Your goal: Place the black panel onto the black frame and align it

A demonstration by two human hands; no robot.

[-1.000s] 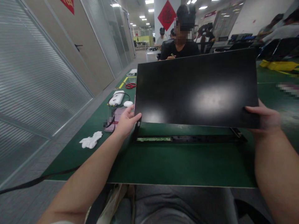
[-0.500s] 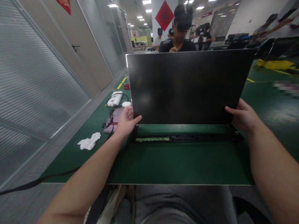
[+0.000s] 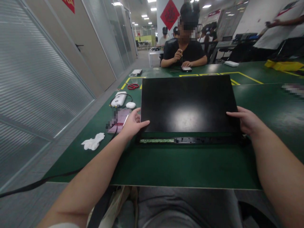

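A large black display panel (image 3: pixel 187 101) fills the middle of the view, tilted back with its far edge away from me. My left hand (image 3: pixel 136 123) grips its left edge near the front corner, thumb lying on the dark face. At the opposite edge my right hand (image 3: pixel 247 119) holds the panel the same way, with its other fingers partly hidden behind. Just in front of the panel a black frame strip (image 3: pixel 204 140) lies on the table, and a narrow green circuit board (image 3: pixel 156 141) sits along its left part. What is under the panel is hidden.
On the green table (image 3: pixel 185 167), left of the panel, are a crumpled tissue (image 3: pixel 93 141), a phone (image 3: pixel 120 120), a white power bank (image 3: pixel 119 99) with a cable, a white earbud case (image 3: pixel 130 105) and red scissors (image 3: pixel 133 86). Across the table sits a person (image 3: pixel 184 52) handling a small device.
Both hands have tipped the panel from nearly upright to a much flatter slant, lowering its far edge. More of the table beyond it and the person opposite now shows.
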